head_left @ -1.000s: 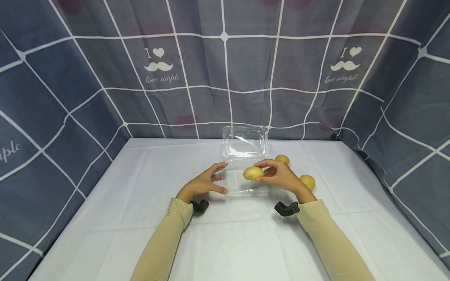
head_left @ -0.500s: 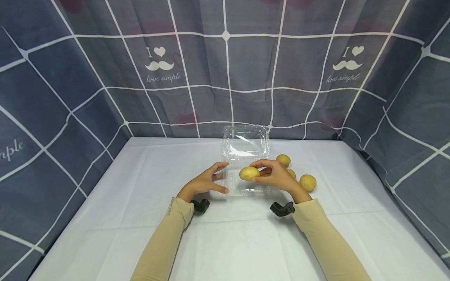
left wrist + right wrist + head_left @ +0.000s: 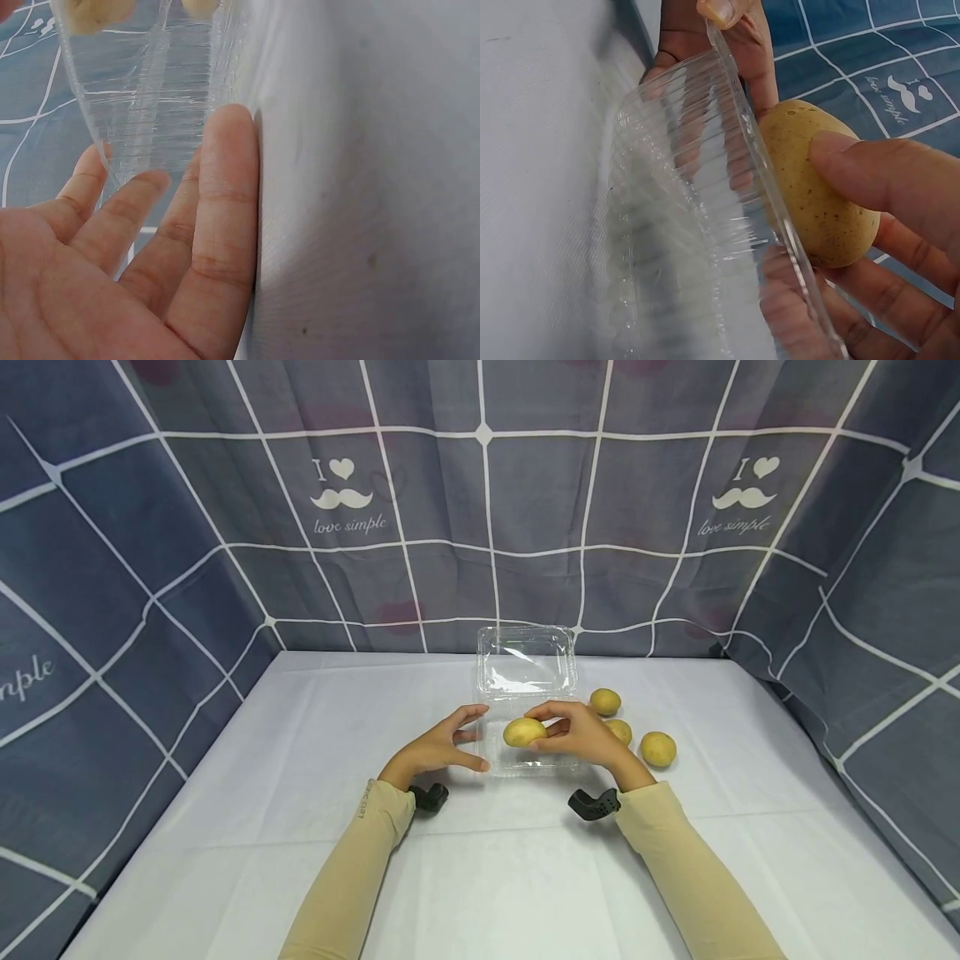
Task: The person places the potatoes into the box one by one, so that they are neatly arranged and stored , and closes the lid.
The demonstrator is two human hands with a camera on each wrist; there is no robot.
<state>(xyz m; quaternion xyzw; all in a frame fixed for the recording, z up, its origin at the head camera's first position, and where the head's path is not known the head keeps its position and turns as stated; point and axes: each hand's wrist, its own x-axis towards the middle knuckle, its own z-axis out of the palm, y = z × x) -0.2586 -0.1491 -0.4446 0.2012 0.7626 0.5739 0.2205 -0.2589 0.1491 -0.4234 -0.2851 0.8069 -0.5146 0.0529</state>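
Observation:
In the head view my right hand (image 3: pixel 581 733) holds a yellow potato (image 3: pixel 523 732) over the base of a clear plastic clamshell box (image 3: pixel 491 758). Thumb and fingers pinch the potato (image 3: pixel 810 217) from its sides, beside the box's rim in the right wrist view. The box lies with its lid (image 3: pixel 527 662) raised at the back. My left hand (image 3: pixel 438 747) is at the box's left side, fingers spread and loosely bent. In the left wrist view its fingers (image 3: pixel 225 187) lie along the clear wall (image 3: pixel 150 105). Whether they press on it is hard to tell.
Three more potatoes lie on the white cloth right of the box: one at the back (image 3: pixel 604 702), one (image 3: pixel 619 732) partly behind the right hand, and one (image 3: pixel 658 749) farther right. A grey checked curtain (image 3: pixel 420 585) encloses the table's back and sides.
My right hand has moved left with the potato, farther over the box, uncovering a potato on the cloth behind it. The left hand has stayed at the box's left side.

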